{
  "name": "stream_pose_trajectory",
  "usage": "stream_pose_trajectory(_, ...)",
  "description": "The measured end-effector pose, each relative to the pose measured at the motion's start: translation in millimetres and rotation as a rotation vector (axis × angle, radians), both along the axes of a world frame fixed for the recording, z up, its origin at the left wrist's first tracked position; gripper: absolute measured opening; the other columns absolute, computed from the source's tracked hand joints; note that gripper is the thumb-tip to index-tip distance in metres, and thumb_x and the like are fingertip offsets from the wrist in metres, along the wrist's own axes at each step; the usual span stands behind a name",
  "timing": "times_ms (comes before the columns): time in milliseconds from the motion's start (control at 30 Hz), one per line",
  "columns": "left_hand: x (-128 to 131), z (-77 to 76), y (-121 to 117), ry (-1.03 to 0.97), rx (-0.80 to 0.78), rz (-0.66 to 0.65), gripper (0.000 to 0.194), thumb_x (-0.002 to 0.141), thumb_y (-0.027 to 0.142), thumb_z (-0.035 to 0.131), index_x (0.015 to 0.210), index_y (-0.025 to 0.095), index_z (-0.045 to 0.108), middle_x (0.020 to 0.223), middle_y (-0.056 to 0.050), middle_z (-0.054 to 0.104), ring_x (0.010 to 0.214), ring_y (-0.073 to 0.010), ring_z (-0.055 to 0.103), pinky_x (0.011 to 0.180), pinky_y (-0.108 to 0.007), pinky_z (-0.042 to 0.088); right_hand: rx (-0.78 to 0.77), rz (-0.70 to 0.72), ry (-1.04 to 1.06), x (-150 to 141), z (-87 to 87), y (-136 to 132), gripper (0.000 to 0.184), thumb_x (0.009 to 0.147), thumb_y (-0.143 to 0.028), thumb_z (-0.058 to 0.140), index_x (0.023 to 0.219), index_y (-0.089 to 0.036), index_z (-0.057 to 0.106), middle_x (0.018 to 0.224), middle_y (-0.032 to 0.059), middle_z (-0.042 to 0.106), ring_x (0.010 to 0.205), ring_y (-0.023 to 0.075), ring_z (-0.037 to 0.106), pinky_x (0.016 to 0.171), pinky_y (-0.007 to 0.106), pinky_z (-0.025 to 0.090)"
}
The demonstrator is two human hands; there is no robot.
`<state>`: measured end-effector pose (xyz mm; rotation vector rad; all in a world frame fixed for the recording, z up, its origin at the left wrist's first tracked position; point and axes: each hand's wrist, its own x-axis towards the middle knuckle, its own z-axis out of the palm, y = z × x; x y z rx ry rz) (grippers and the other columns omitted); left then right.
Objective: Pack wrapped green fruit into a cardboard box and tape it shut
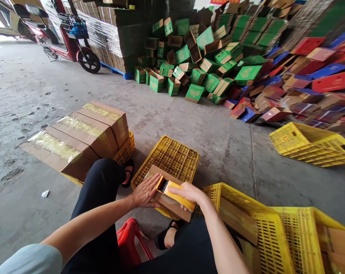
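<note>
A brown cardboard box (176, 207) rests on an upturned yellow plastic crate (175, 154) in front of me. My left hand (146, 191) lies flat on the box's left part, fingers stretched toward the front of a yellow tape dispenser (178, 192). Wrapped round the dispenser's body is my right hand (188, 193), which keeps it against the box top. The dispenser's dark front end sits beside my left fingertips. Part of the box is hidden beneath my hands and the tool.
Taped cartons (83, 131) stand on a yellow crate at left. Yellow crates (264, 232) holding cardboard are at my right, another crate (312, 144) beyond. Heaped green boxes (195, 91) and red-and-blue boxes (329, 82) lie behind; a red scooter (64, 49) stands back left. Below me is a red stool (129, 239).
</note>
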<state>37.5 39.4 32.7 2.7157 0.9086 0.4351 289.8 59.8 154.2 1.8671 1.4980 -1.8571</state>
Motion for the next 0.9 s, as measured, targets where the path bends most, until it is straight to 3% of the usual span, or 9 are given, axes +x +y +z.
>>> stream_pose_trajectory(333, -1.5, -0.9, 3.6, 0.039, -0.028, -0.011, 0.117, 0.085, 0.087, 0.042, 0.165, 0.007, 0.01, 0.168, -0.023, 0.018, 0.156, -0.0389, 0.018, 0.125, -0.051, 0.023, -0.015, -0.034, -0.037, 29.5, 5.1, -10.6, 0.048, 0.087, -0.066, 0.065, 0.082, -0.018, 0.061, 0.054, 0.0056, 0.07, 0.055, 0.0235, 0.072, 0.061, 0.033, 0.063)
stream_pose_trajectory(567, 4.0, 0.1, -3.2, 0.037, -0.052, 0.002, 0.121, 0.082, 0.086, 0.05, 0.166, 0.01, 0.005, 0.17, -0.022, 0.012, 0.156, -0.043, 0.013, 0.125, -0.057, 0.02, 0.0, -0.016, -0.047, 29.0, -3.7, -12.6, 0.05, 0.085, -0.068, 0.066, 0.081, -0.018, 0.062, 0.051, 0.0035, 0.068, 0.053, 0.0227, 0.071, 0.056, 0.03, 0.06)
stream_pose_trajectory(733, 16.3, 2.9, -5.0, 0.024, -0.049, -0.099, 0.116, 0.088, 0.08, 0.048, 0.165, 0.008, -0.001, 0.169, -0.023, 0.014, 0.157, -0.0385, 0.015, 0.127, -0.053, 0.021, 0.007, -0.004, -0.047, 27.3, -2.4, -13.1, 0.051, 0.087, -0.067, 0.063, 0.078, -0.017, 0.063, 0.053, 0.0064, 0.069, 0.056, 0.0236, 0.072, 0.061, 0.034, 0.062)
stream_pose_trajectory(900, 17.3, 2.1, -2.6, 0.017, -0.021, -0.087, 0.114, 0.091, 0.079, 0.043, 0.164, 0.006, -0.003, 0.168, -0.024, 0.017, 0.157, -0.0381, 0.018, 0.125, -0.052, 0.026, 0.005, -0.014, -0.032, 24.1, 2.4, -14.0, 0.047, 0.088, -0.064, 0.063, 0.079, -0.018, 0.064, 0.057, 0.0089, 0.07, 0.06, 0.0258, 0.074, 0.062, 0.036, 0.063)
